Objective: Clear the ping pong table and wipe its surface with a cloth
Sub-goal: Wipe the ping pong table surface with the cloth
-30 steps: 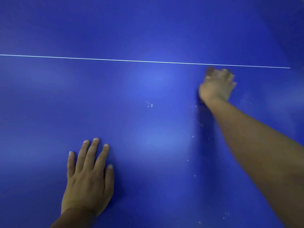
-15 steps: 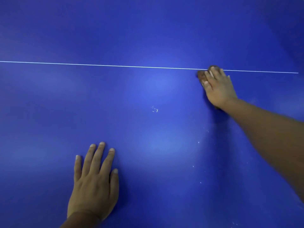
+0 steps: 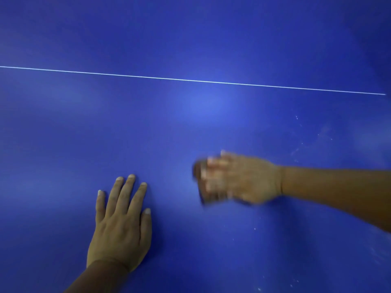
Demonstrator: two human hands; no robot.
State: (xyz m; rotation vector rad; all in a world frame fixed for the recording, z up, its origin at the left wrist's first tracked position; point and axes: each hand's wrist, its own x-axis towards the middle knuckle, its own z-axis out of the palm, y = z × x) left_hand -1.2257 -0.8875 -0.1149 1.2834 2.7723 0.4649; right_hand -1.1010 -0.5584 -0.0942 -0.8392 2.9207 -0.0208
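Wiping step in hand; no loose items visible on the bench, so clearing appears done, by judgement.

Right hand: centre-right of frame, blurred by motion, fingers curled down over a dark brownish cloth. Cloth shows only as a dark edge past the fingertips, pressed on the blue surface. Exact grip on it cannot be read through the blur; hand looks closed over it.

Left hand: lower centre-left, flat on the bench, fingers spread and pointing up-frame, holding nothing. Looks like a brace.

Key relation: cloth lies just right of the left hand, w/ a gap of bare blue between them; the two hands are apart. Right forearm runs in from the right edge, roughly level across the frame.

Surroundings: white line crosses the upper frame, left edge to far right, well apart from both hands. White specks sit upper right of the right hand; more specks at lower right. These look unwiped, approx.

Obstruction: only the left hand stands in the way of a leftward stroke.
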